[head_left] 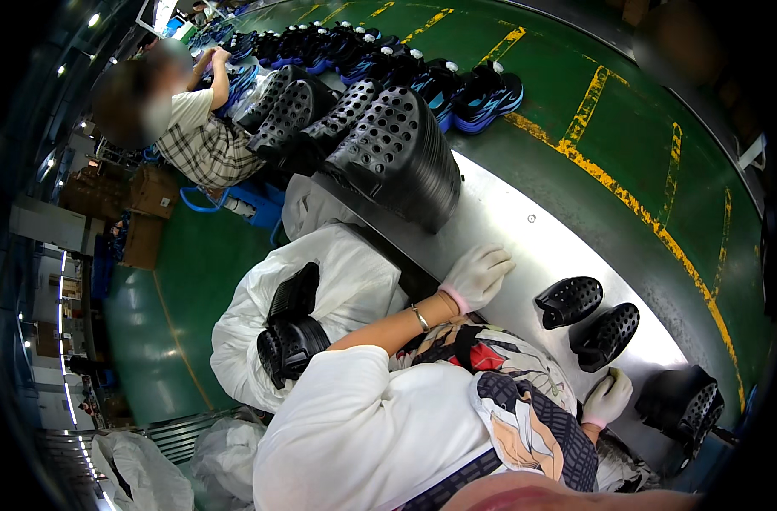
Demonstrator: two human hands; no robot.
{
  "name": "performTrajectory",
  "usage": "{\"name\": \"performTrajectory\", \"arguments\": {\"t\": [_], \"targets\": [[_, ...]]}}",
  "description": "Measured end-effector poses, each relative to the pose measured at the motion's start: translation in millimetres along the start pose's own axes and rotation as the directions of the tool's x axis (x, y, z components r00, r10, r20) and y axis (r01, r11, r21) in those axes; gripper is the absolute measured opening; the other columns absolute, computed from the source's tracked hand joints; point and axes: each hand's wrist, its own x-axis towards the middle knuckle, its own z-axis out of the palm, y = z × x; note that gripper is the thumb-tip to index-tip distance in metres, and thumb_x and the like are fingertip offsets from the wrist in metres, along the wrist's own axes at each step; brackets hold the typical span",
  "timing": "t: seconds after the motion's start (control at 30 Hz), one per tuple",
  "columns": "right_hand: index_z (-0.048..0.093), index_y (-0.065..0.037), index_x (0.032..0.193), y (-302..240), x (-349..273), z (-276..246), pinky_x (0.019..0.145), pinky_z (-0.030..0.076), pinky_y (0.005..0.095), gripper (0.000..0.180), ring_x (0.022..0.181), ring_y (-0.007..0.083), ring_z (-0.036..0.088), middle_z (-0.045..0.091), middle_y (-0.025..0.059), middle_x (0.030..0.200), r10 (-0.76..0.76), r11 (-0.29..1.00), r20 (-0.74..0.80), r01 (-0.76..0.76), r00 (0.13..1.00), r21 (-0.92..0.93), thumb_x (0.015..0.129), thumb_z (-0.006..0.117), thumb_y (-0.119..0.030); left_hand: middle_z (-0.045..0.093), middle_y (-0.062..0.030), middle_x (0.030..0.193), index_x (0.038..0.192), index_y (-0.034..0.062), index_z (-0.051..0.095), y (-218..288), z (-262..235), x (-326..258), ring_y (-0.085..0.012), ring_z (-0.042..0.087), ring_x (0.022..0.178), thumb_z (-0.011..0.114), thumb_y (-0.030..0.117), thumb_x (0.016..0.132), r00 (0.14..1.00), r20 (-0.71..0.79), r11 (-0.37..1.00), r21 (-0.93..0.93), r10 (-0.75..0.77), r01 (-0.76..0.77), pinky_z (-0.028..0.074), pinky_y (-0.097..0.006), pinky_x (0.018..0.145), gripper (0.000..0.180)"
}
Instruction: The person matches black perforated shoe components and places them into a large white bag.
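Observation:
My left hand, in a white glove, lies on the metal tabletop with its fingers stretched out and nothing in them. Two black shoe-shaped inserts dotted with round holes lie side by side to its right. By the nearer insert, my gloved right hand rests at the table edge, fingers loosely bent and apart from it. A tall nested stack of the same black inserts stands beyond my left hand. Another stack is right of my right hand.
On my left, a white bag has black inserts on it. Rows of black and blue shoes line the far end of the table. A seated person works there. Cardboard boxes stand on the green floor.

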Motion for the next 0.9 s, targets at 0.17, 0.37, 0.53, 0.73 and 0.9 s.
{"name": "performTrajectory", "arguments": {"t": [0.17, 0.37, 0.53, 0.73, 0.9], "targets": [[0.061, 0.0, 0.097, 0.1, -3.6, -1.3, 0.084, 0.042, 0.044, 0.016, 0.093, 0.0349, 0.054, 0.061, 0.0151, 0.095, 0.017, 1.0, 0.005, -0.017, 1.0, -0.016, 0.086, 0.05, -0.004, 0.061, -0.0097, 0.109, 0.101, 0.0052, 0.064, 1.4, 0.6, -1.9, -0.0307, 0.055, 0.109, 0.06, 0.005, 0.078, 1.0, -0.005, 1.0, -0.017, 0.006, -0.006, 0.046, -0.043, 0.093, 0.023], [0.061, -0.001, 0.098, 4.0, -7.2, -0.5, 0.084, 0.042, 0.0435, 0.017, 0.093, 0.0346, 0.054, 0.061, 0.0148, 0.096, 0.014, 1.0, -0.004, -0.015, 1.0, -0.01, 0.085, 0.05, -0.004, 0.06, -0.0096, 0.11, 0.101, 0.0048, 0.064, 1.1, 2.9, -5.3, -0.0304, 0.055, 0.11, 0.059, 0.005, 0.078, 1.0, -0.023, 1.0, -0.026, 0.01, -0.011, 0.045, -0.043, 0.093, 0.024], [0.061, -0.001, 0.099, 7.1, -7.4, -3.0, 0.084, 0.042, 0.0433, 0.018, 0.093, 0.0345, 0.054, 0.061, 0.0146, 0.096, 0.028, 0.999, 0.011, -0.028, 1.0, -0.018, 0.085, 0.05, -0.004, 0.06, -0.0094, 0.11, 0.102, 0.0049, 0.064, 5.9, 3.7, -4.0, -0.0302, 0.055, 0.111, 0.059, 0.005, 0.078, 1.0, -0.017, 1.0, -0.009, 0.009, -0.009, 0.045, -0.043, 0.094, 0.024], [0.061, -0.001, 0.098, 10.5, -6.5, -6.3, 0.084, 0.042, 0.0435, 0.017, 0.092, 0.0347, 0.054, 0.061, 0.0147, 0.096, 0.016, 1.0, 0.001, -0.016, 1.0, -0.007, 0.085, 0.05, -0.004, 0.061, -0.0084, 0.109, 0.101, 0.0051, 0.064, 10.7, 7.0, -0.6, -0.0292, 0.055, 0.11, 0.06, 0.005, 0.078, 1.0, -0.01, 1.0, -0.012, 0.01, -0.01, 0.045, -0.042, 0.093, 0.023], [0.061, -0.001, 0.099, 15.2, -13.2, -7.3, 0.084, 0.042, 0.0436, 0.018, 0.093, 0.0348, 0.054, 0.061, 0.0152, 0.096, 0.001, 1.0, 0.002, -0.001, 1.0, 0.008, 0.085, 0.051, -0.004, 0.061, -0.0081, 0.11, 0.101, 0.0053, 0.064, 16.5, 6.8, -8.6, -0.0289, 0.055, 0.111, 0.06, 0.005, 0.078, 1.0, 0.012, 1.0, 0.008, -0.012, 0.012, 0.046, -0.042, 0.093, 0.024]]}}
